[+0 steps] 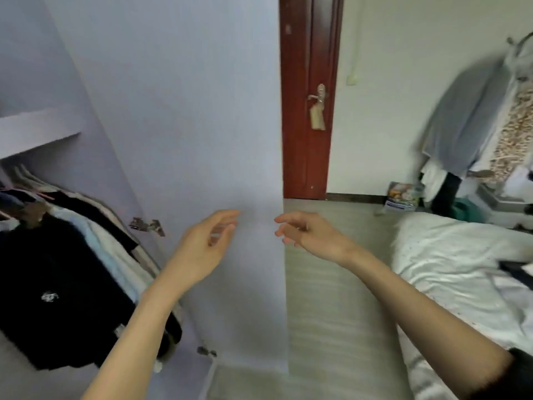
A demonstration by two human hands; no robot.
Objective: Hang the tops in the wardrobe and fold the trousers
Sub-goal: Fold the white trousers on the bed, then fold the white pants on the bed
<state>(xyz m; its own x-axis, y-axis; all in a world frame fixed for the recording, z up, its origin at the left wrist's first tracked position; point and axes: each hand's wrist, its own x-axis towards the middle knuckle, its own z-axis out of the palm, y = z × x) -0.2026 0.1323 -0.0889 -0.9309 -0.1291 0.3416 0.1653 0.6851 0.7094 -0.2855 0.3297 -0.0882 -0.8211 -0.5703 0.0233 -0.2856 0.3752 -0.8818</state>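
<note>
Nearest, in the lower half of the frame, both bare arms reach forward. The left hand (202,249) and the right hand (311,235) hover mid-frame, fingers loosely spread and relaxed, holding nothing and touching nothing; they sit near each other in front of the door (187,125), an open pale wardrobe panel filling the centre.

The step in hand is probably fetching the next garment, since both hands are free. To do it well, turn to the bed (461,264) at the right, pick one item, and check whether it is a top or trousers before carrying it; a dark piece of cloth (516,271) lies at the bed's right edge, too little of it showing to tell which.

At lower left, the tops (57,278) hang inside the wardrobe: a black one with a small white mark in front, with pale blue, white and dark ones packed behind it. The row looks crowded, so a gap should be parted first.

Farther back, upper centre, stands a red-brown room door (308,111).
</note>
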